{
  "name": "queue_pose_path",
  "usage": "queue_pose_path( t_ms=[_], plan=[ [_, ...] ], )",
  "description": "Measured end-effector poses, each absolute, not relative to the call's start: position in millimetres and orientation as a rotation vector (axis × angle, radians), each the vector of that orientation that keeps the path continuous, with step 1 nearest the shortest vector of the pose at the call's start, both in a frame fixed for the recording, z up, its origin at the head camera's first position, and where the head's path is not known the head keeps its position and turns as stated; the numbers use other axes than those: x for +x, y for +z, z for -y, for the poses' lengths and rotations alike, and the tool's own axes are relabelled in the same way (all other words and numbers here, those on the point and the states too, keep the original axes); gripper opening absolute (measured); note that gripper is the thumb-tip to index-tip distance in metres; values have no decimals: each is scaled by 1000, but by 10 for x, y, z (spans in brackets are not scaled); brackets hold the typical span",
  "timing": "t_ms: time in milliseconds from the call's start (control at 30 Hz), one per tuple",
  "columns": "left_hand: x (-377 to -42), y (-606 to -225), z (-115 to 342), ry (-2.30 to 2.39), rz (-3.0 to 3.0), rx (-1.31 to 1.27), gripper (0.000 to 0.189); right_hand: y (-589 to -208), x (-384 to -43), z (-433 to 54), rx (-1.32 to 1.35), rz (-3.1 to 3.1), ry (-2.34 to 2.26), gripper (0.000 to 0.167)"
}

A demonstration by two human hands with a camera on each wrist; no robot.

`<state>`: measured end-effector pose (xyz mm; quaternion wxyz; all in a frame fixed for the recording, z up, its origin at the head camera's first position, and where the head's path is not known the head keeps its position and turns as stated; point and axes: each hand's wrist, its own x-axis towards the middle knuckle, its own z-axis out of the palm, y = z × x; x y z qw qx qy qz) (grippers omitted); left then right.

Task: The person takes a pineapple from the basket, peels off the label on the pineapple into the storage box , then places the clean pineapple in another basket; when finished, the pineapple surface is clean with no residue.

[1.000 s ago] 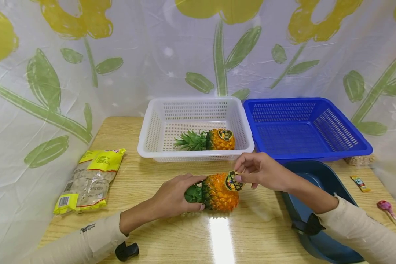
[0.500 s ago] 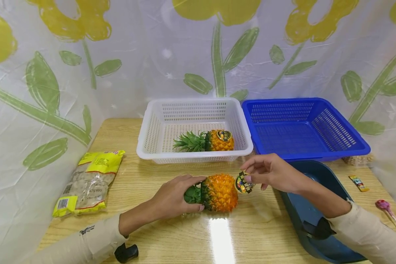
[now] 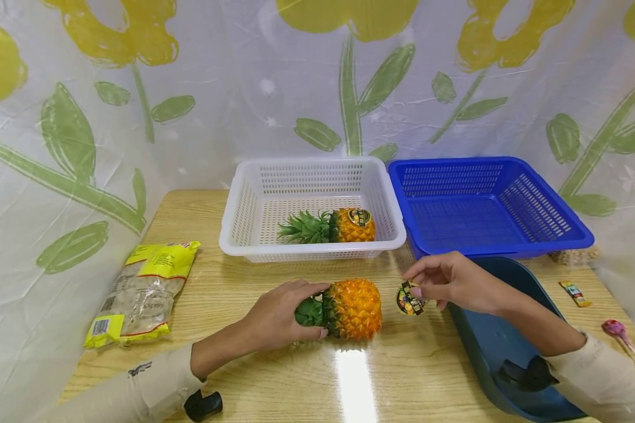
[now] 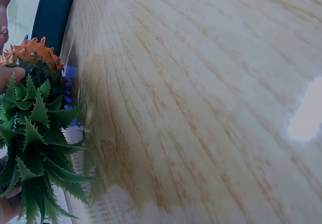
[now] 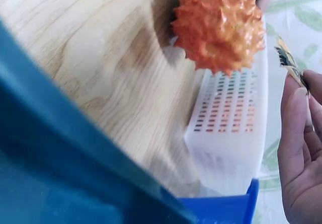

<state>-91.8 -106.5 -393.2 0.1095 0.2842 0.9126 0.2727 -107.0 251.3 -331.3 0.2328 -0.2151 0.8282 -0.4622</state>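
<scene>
An orange pineapple (image 3: 356, 310) with a green leafy crown (image 4: 37, 143) lies on its side on the table. My left hand (image 3: 275, 314) grips it around the crown, thumb and fingers on either side near the fruit's green end. To the right of the fruit, my right hand (image 3: 457, 285) pinches a round label sticker (image 3: 410, 298) with dark lettering between thumb and finger. In the right wrist view the sticker (image 5: 291, 63) appears edge-on, apart from the pineapple (image 5: 219, 27). The fruit's visible skin bears no sticker.
A white basket (image 3: 312, 248) holds another pineapple (image 3: 353, 224) with a label on it. Beside it sits a blue basket (image 3: 492, 241). A dark teal tub (image 3: 471, 352) lies under my right forearm. Candy (image 3: 575, 292), a lollipop (image 3: 615, 329) and a yellow-clear bag (image 3: 143, 294) flank the work.
The sticker has come off the pineapple in my right hand, which has moved right and slightly toward me, over the tub's edge. My left hand keeps its place on the crown.
</scene>
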Motion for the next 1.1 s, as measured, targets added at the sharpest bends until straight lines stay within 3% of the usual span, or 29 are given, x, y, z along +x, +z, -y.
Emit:
queue_pose_path(
  t_ms=[1100],
  plan=[
    [-932,-3952,1069,815,-2678,816,80,-3342,-955,-3250,-426,-2227,-1310,33]
  ],
)
